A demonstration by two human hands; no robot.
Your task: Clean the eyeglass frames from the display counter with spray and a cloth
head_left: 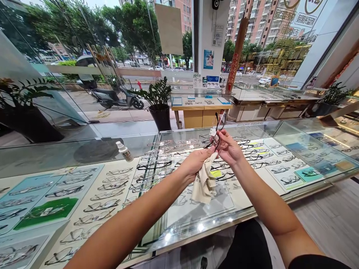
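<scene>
My two hands meet above the glass display counter (241, 203). Between them stands a pair of glasses (216, 121) with dark temples pointing up and a small white tag (212, 132) hanging from it. My left hand (198, 162) is closed, with a cream cleaning cloth (204, 185) hanging down from it. My right hand (228, 147) pinches the glasses near the frame with its fingertips. The lenses are partly covered by my fingers. A white spray bottle (124, 151) stands on the glass to the left.
Rows of glasses (105, 204) lie under the counter's glass, some on a green mat (47, 213). Behind the counter are a potted plant (159, 112) and a wooden display table (202, 116). Large windows show a parked scooter (117, 98) outside.
</scene>
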